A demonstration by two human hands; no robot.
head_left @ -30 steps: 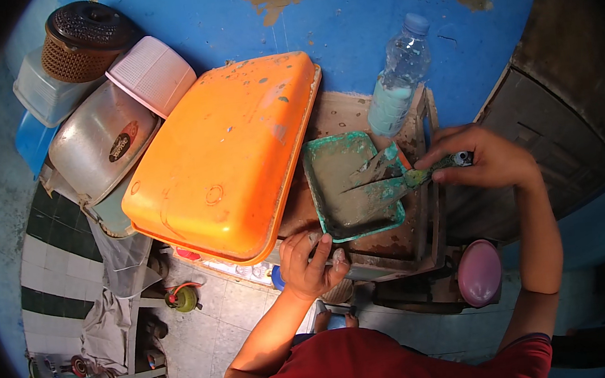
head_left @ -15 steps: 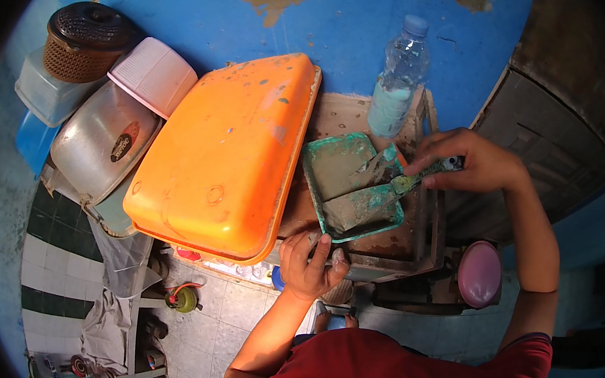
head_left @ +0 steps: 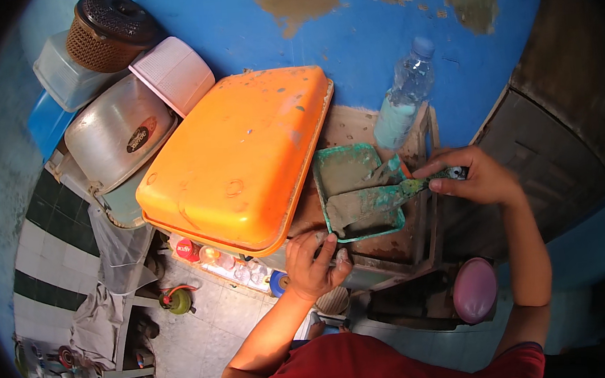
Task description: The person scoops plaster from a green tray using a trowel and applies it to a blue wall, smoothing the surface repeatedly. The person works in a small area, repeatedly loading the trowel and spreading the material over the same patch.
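A shallow green-smeared tray [head_left: 324, 198] holds grey paste [head_left: 344, 169] and stands on a worn wooden surface [head_left: 304, 210]. My right hand [head_left: 482, 177] is closed around the handle of a putty knife [head_left: 411, 187], thumb below and fingers above. Its wide blade lies over the tray, coated with paste. At the tray's near left corner, my left hand [head_left: 311, 267] has its fingers curled, gripping the rim; grey smears mark the fingertips. Just behind the tray stands a clear plastic bottle [head_left: 404, 95] with a blue cap and pale contents.
A large upturned orange basin [head_left: 238, 162] lies left of the tray. Farther left are a metal pot [head_left: 119, 134], a pink container [head_left: 173, 74] and a brown lidded basket [head_left: 109, 36]. Grey patches mark the blue wall [head_left: 347, 46]. A pink oval object [head_left: 475, 290] sits below right.
My view has shifted slightly, so most things appear a little lower. The putty knife stays in my right hand over the tray, and my left hand keeps at the corner.
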